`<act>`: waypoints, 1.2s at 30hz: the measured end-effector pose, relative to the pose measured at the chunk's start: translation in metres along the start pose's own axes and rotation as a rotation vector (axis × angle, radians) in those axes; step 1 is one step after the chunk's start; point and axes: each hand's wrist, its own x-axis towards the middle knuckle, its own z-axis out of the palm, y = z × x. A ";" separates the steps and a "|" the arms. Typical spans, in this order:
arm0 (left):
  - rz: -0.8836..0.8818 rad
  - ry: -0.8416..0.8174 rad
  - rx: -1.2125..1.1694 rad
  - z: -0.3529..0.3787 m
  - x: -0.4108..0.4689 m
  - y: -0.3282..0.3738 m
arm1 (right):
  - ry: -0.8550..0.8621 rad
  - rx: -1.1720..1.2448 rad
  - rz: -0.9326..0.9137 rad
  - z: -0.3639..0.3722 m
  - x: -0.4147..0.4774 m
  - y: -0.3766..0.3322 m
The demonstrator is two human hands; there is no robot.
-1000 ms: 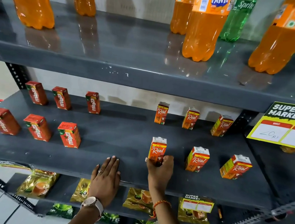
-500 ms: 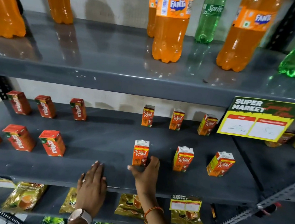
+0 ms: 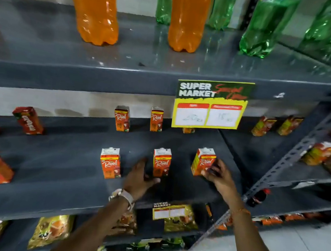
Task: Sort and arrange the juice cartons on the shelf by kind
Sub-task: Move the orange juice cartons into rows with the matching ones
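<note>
Middle shelf [image 3: 62,175]: three Real cartons [image 3: 161,162] are standing along the front edge, two more [image 3: 122,118] behind them near the back edge. Maaza cartons [image 3: 28,120] are sitting toward the left end. Bottles [image 3: 95,8] are standing on the shelf above; packets [image 3: 51,230] are lying below.

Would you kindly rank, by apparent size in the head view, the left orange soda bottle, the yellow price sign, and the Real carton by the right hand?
1. Left orange soda bottle, largest, though its top is cropped.
2. Yellow price sign.
3. Real carton at the right hand, smallest.
</note>
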 end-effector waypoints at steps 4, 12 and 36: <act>0.036 -0.049 0.039 0.002 0.020 0.000 | -0.134 -0.296 -0.004 -0.006 0.021 -0.008; 0.069 0.070 0.074 0.012 0.016 -0.001 | -0.185 -0.377 0.013 -0.011 0.032 -0.001; 0.005 0.387 -0.080 -0.101 -0.044 -0.061 | -0.326 -0.348 -0.121 0.103 -0.026 -0.026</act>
